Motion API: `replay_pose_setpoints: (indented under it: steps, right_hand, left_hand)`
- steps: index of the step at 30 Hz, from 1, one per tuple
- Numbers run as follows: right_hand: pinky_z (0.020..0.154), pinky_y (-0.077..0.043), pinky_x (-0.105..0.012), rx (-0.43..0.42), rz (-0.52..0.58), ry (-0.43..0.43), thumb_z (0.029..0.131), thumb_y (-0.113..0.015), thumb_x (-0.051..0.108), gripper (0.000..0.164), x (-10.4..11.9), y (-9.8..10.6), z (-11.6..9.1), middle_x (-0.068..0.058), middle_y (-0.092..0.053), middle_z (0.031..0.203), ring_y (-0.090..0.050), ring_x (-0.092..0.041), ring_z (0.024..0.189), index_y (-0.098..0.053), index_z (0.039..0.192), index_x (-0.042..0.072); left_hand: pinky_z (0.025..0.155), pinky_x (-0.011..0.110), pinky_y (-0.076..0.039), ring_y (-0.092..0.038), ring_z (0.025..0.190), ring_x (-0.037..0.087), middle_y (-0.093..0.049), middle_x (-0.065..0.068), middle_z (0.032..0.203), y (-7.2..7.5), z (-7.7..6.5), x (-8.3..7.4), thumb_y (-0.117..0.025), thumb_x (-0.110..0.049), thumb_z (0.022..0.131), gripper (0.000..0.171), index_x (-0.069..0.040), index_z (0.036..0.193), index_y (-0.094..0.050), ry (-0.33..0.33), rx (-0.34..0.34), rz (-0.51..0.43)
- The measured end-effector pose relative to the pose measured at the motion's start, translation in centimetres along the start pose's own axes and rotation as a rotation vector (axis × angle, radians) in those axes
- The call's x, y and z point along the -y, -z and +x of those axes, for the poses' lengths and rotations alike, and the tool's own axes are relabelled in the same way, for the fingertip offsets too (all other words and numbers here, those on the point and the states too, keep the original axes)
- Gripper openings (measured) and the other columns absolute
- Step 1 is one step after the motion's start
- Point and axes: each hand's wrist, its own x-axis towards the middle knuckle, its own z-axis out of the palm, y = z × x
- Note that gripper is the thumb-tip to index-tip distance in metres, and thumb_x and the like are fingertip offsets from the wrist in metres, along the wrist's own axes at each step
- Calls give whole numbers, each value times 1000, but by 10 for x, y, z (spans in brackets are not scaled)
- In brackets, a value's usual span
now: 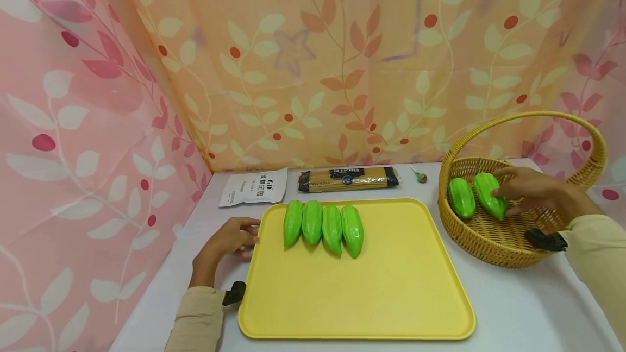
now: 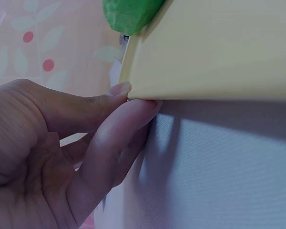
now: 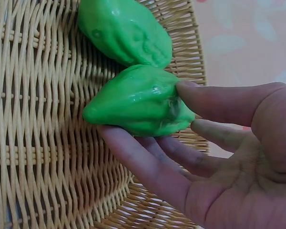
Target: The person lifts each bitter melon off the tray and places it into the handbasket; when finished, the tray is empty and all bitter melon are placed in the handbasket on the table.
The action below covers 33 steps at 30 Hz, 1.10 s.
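In the head view, my right hand [image 1: 533, 188] reaches inside the wicker basket [image 1: 469, 246]. It holds a glossy green, ribbed imitation fruit [image 3: 138, 102] with a pointed end, thumb on one side and fingers along the other. A second green fruit [image 1: 462, 198] lies beside it in the basket. On the left, my left hand [image 1: 231, 239] pinches the edge of the yellow tray [image 1: 381, 287]; the left wrist view shows the thumb [image 2: 97, 107] at the rim and the index finger below. Several matching green fruits [image 1: 312, 222] lie side by side near the tray's far edge.
Behind the tray lie a white printed packet [image 1: 254, 187], a pack of spaghetti [image 1: 348, 178] and a small lollipop [image 1: 420, 176]. The basket's tall handle [image 1: 528, 115] arches over its opening. Floral cloth [image 1: 332, 80] hangs at the back and sides.
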Motion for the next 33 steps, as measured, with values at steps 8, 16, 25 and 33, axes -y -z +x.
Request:
replay_pose_setpoints:
  steps: [8,16,25,33]
  right_hand:
    - [91,-62,-52,42,30,-16,109,-54,13,86,-5,-4,7,-52,-15,156,-33,-68,141,8,158,-19]
    - [92,-62,-54,38,69,-27,106,-57,11,87,-8,-8,9,-52,-16,155,-47,-59,136,6,158,-19]
    - [92,-62,-53,24,37,-22,108,-57,14,85,-7,-9,7,-51,-19,154,-52,-52,132,3,159,-19]
    - [100,-56,-60,-57,-70,39,110,-55,25,80,-4,-9,-6,-48,-23,157,-46,-58,138,-10,160,-17]
  left_hand:
    - [67,30,-60,-65,81,18,-70,13,112,0,0,1,-74,-4,94,50,-1,143,-64,2,3,-7]
    - [66,31,-60,-65,79,18,-69,13,113,0,0,0,-73,-4,94,52,0,144,-63,2,5,-12]
    - [66,31,-60,-66,78,18,-70,13,113,-1,-1,1,-72,-4,94,52,-1,145,-62,17,5,-10]
    - [66,32,-61,-65,83,17,-70,14,113,-1,-1,0,-71,-4,94,51,1,144,-63,-10,4,-9]
